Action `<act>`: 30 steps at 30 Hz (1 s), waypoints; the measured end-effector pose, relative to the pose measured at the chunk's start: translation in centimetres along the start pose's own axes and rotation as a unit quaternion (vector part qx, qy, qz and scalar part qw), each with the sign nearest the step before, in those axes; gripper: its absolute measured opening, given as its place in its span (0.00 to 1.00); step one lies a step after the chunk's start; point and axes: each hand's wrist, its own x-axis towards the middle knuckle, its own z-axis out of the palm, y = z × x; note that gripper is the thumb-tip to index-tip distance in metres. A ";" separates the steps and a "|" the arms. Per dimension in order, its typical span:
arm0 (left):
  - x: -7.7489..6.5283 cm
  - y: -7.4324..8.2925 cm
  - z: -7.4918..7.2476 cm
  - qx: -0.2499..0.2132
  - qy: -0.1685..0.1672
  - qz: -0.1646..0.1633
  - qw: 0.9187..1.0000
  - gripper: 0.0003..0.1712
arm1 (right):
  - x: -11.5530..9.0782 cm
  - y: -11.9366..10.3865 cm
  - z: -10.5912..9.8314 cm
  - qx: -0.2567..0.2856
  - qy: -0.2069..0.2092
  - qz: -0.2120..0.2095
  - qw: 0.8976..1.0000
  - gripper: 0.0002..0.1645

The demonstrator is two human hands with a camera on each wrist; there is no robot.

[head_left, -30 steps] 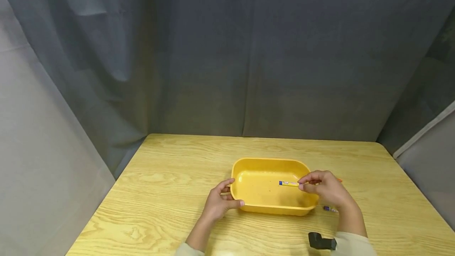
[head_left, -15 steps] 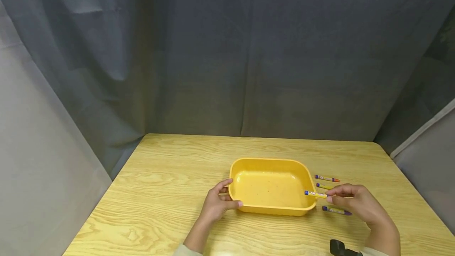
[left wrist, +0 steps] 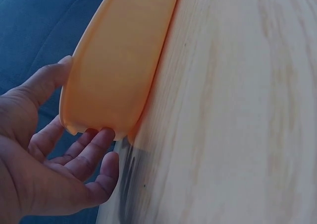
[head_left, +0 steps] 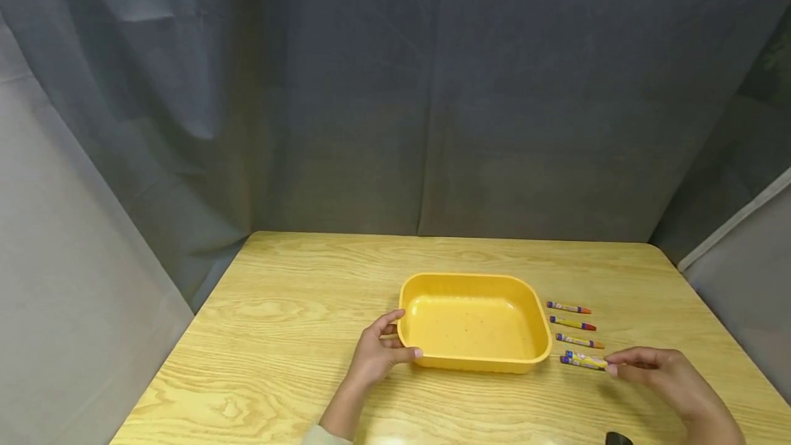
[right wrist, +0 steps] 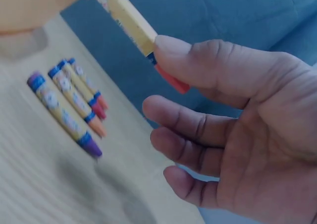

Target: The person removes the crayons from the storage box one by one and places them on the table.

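My left hand (head_left: 374, 352) grips the left end of a yellow plastic tub (head_left: 474, 366), its thumb and index finger at the rim. From the left wrist view, fingertips of this left hand (left wrist: 69, 149) lie against the tub's wall (left wrist: 114, 70). My right hand (head_left: 673, 380) pinches a yellow-wrapped crayon (head_left: 587, 357) near its tip, right of the tub. In the right wrist view the held crayon (right wrist: 131, 23) has a pinkish-red tip and hangs above the table. It overlaps the purple crayon (head_left: 564, 360) in the head view.
Beyond the held crayon lie an orange crayon (head_left: 568, 307), a red crayon (head_left: 573, 323) and a light-orange crayon (head_left: 579, 340), roughly parallel beside the tub's right side. All rest on a wood-grain table (head_left: 296, 314). Dark grey curtains (head_left: 426, 88) hang behind it.
From over the tub, my right hand has carried the crayon rightward and nearer, past the rim to above the purple crayon. My left hand has kept its hold on the tub.
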 end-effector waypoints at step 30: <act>0.1 -0.5 0.1 0.011 -0.006 0.006 1.000 0.46 | 1.6 2.9 2.0 -0.069 -0.043 0.000 0.997 0.11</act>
